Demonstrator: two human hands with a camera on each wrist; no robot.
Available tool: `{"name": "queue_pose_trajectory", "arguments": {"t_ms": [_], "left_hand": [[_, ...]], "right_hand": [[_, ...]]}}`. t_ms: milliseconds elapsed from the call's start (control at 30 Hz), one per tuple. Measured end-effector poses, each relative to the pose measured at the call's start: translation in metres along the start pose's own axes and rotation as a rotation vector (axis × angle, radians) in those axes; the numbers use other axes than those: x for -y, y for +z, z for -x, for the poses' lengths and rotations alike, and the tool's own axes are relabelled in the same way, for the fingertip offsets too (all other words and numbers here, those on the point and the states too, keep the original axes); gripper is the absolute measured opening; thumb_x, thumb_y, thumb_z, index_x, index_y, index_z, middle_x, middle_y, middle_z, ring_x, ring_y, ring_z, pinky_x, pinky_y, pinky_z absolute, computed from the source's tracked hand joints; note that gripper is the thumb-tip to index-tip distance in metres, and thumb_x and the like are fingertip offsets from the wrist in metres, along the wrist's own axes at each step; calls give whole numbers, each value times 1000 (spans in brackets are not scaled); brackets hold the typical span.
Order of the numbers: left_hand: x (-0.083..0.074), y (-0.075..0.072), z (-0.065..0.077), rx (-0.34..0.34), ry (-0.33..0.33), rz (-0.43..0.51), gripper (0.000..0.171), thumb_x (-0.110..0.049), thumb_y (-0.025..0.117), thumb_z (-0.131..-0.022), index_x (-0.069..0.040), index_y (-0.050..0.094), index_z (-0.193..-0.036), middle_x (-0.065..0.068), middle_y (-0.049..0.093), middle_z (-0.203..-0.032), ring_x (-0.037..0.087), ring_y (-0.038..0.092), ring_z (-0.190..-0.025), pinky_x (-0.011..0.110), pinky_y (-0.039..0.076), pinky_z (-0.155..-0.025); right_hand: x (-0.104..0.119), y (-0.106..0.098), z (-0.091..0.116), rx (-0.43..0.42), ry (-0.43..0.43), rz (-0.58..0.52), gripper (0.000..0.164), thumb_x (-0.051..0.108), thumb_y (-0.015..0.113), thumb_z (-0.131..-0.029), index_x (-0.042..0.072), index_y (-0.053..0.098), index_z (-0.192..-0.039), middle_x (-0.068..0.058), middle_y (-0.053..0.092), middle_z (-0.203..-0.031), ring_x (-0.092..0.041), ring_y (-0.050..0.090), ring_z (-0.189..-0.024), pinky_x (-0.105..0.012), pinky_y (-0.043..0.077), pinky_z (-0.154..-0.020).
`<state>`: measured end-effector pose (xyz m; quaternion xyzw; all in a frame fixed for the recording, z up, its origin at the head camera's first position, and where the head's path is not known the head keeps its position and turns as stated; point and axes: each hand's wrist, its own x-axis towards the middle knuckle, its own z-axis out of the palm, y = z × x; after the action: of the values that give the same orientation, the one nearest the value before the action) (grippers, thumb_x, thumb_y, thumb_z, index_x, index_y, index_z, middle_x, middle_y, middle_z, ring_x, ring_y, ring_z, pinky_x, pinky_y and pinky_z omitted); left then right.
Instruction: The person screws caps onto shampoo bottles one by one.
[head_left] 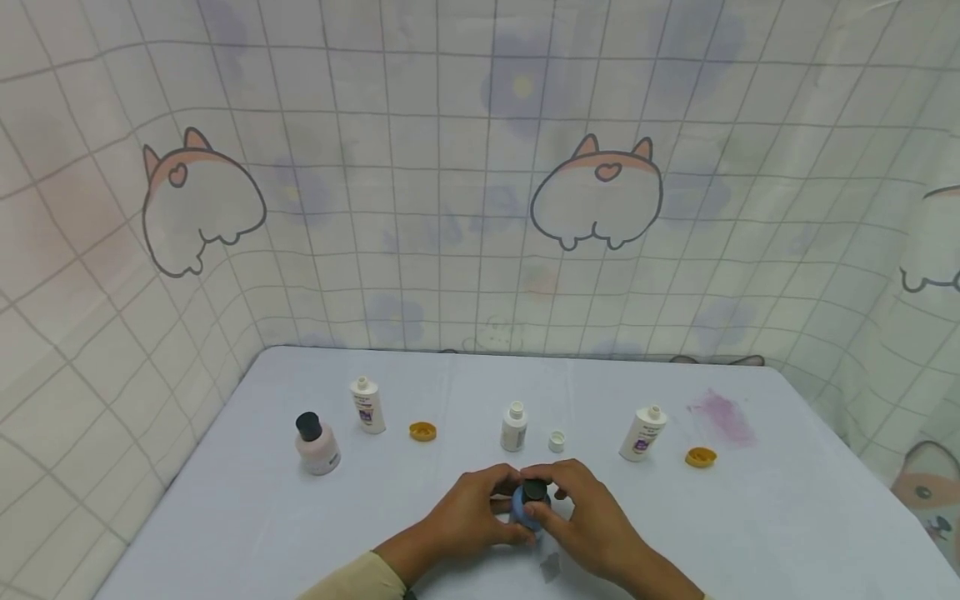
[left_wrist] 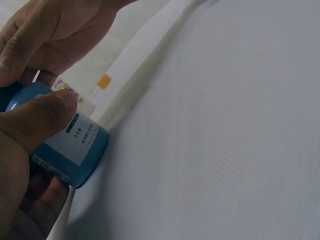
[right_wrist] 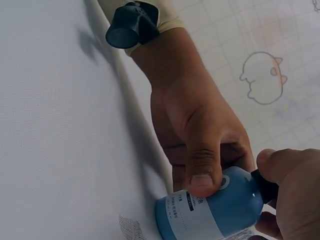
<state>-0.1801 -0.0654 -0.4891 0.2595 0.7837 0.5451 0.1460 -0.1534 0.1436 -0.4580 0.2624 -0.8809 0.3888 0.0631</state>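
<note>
Nearest the head camera, at the frame's lower middle, a left hand [head_left: 465,512] curls its fingers and thumb around a blue bottle [head_left: 522,515], while a right hand [head_left: 588,517] pinches the black cap [head_left: 535,492] on top. Both wrist views reveal the bottle's white label [right_wrist: 192,222], hidden from above. Left wrist view alone shows a barcode [left_wrist: 49,167], lower left; right wrist view clearly shows a dark strapped device [right_wrist: 131,25], upper left. Head view alone shows a pale pink bottle [head_left: 318,452], left of centre.
</note>
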Motion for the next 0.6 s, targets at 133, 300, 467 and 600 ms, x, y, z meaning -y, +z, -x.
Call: {"name": "queue_pose_trajectory", "arguments": {"t_ms": [133, 300, 467, 600], "left_hand": [[-1, 0, 0, 2, -13, 6, 55, -31, 83, -69, -24, 55, -116, -12, 58, -116, 4, 56, -107, 18, 48, -87], [-5, 0, -1, 0, -17, -41, 57, -34, 83, -69, -24, 55, -117, -12, 57, -117, 5, 57, -105, 20, 49, -86], [-7, 0, -1, 2, -13, -50, 55, -35, 83, -69, -24, 56, -116, -12, 58, -115, 4, 59, -102, 20, 49, -85], [-6, -1, -1, -5, 3, -62, 56, -35, 82, -69, -24, 56, -117, -13, 58, -113, 3, 59, -102, 20, 49, -85]], "right_hand": [[0, 0, 1, 31, 1, 3, 43, 42, 66, -86, 34, 53, -126, 21, 51, -113, -2, 51, -98, -33, 50, -83], [0, -3, 2, 49, -6, 23, 53, 40, 67, -86, 35, 45, -134, 19, 49, -118, -3, 52, -98, -31, 51, -82], [-3, -6, 3, 28, 17, 35, 57, 40, 68, -85, 42, 41, -135, 21, 49, -118, -5, 53, -92, -26, 50, -76], [-6, -9, 3, 13, -21, 24, 54, 34, 68, -86, 37, 43, -134, 19, 52, -118, -7, 54, -93, -27, 51, -76]]}}
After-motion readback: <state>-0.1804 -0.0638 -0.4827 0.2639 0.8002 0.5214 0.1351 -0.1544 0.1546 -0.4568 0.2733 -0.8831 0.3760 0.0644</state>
